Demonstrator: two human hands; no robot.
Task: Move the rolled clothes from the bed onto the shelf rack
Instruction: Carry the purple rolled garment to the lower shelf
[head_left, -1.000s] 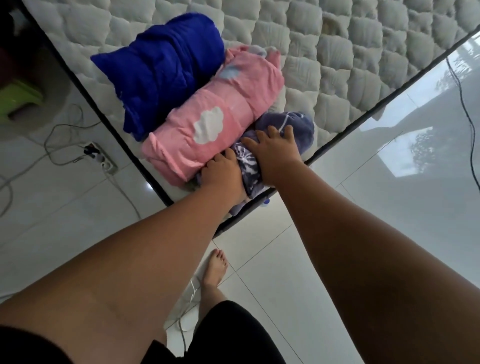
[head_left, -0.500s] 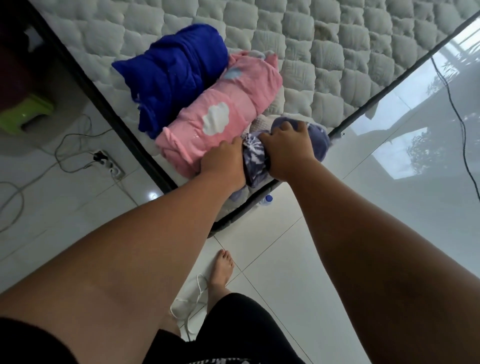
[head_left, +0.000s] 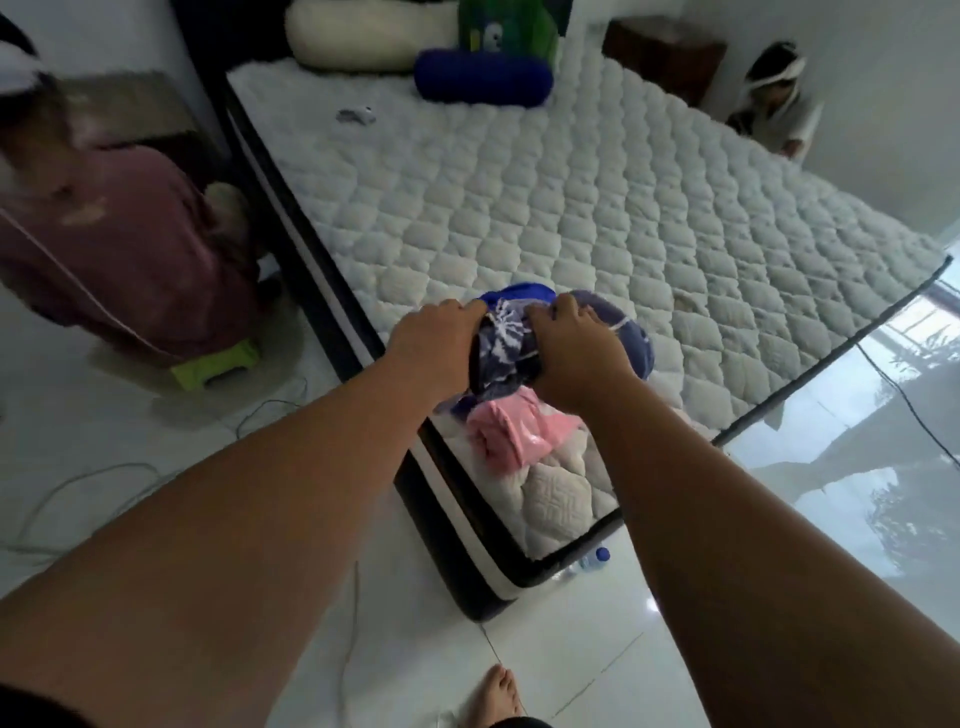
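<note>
Both hands hold a rolled purple patterned cloth (head_left: 501, 345) above the near corner of the quilted white bed (head_left: 597, 223). My left hand (head_left: 434, 338) grips its left end and my right hand (head_left: 579, 358) grips its right end. Under the lifted roll lies the pink roll (head_left: 511, 428), with only its near end showing. The blue roll (head_left: 519, 293) peeks out just behind my hands, mostly hidden. No shelf rack is in view.
A person in a maroon top (head_left: 104, 234) sits on a green stool (head_left: 215, 361) left of the bed. Another person (head_left: 779, 98) is at the far right corner. Pillows and a blue bolster (head_left: 483, 78) lie at the bed's head. Cables (head_left: 270, 405) and a bottle (head_left: 592, 558) lie on the floor.
Both hands have closed on the purple roll and lifted it off the bed, over the pink roll. The view has tilted up and now shows the whole bed.
</note>
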